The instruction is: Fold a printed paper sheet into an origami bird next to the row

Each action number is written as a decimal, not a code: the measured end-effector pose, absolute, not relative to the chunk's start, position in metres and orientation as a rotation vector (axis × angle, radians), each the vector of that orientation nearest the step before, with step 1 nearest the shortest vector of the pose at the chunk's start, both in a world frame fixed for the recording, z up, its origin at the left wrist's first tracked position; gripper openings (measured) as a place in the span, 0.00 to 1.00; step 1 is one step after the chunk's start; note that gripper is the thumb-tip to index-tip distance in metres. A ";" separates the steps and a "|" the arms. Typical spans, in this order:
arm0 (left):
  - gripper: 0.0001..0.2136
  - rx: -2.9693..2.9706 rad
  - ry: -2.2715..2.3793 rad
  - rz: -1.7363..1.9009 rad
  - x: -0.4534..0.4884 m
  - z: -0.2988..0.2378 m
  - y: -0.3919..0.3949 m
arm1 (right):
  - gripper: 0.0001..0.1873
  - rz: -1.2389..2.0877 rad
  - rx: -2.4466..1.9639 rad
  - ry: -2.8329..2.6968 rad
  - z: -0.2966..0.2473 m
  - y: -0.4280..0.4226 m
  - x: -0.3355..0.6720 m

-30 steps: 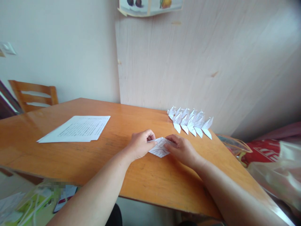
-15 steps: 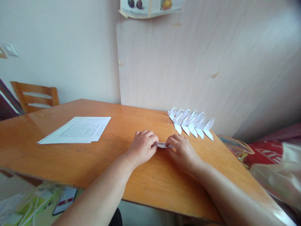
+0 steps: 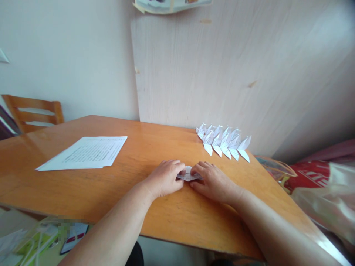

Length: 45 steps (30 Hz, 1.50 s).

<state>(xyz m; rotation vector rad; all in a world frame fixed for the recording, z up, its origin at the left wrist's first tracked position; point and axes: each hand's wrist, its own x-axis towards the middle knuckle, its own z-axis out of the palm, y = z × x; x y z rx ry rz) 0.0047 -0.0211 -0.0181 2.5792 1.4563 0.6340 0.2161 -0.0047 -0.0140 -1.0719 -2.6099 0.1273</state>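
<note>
A small folded piece of printed paper [image 3: 189, 174] lies between my two hands, low over the wooden table [image 3: 166, 218]. My left hand [image 3: 165, 178] pinches its left end, the thumb at the near side and the fingers at the far side. On the right end, my right hand [image 3: 213, 181] has its fingers closed in the same way. The paper's ends are hidden under my fingers. Beyond my right hand stand several folded white paper pieces [image 3: 226, 142] with upright pointed tips, set in rows.
At the left lies a stack of printed sheets [image 3: 85, 153]. A wooden chair [image 3: 37, 112] stands past the far left edge. Bags, one red [image 3: 310, 175], are heaped off the right edge. Below the near left edge are a phone [image 3: 74, 236] and green packaging [image 3: 36, 240].
The folded paper now shows more of its face, where before it was a thin strip. My hands have shifted slightly nearer, still on its ends. The view has tilted a little.
</note>
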 end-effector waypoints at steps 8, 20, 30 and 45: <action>0.05 2.597 1.462 0.598 0.004 -0.014 -0.024 | 0.07 0.203 -1.044 -2.645 -0.013 -0.003 0.218; 0.05 2.510 1.462 0.559 0.002 -0.019 -0.020 | 0.08 0.200 -1.032 -2.620 -0.016 -0.003 0.219; 0.05 2.470 1.450 0.537 0.000 -0.016 -0.018 | 0.10 0.251 -0.949 -2.631 -0.016 -0.001 0.218; 0.08 2.425 1.463 0.515 -0.002 -0.020 -0.012 | 0.04 0.467 -0.997 -2.491 -0.024 0.002 0.216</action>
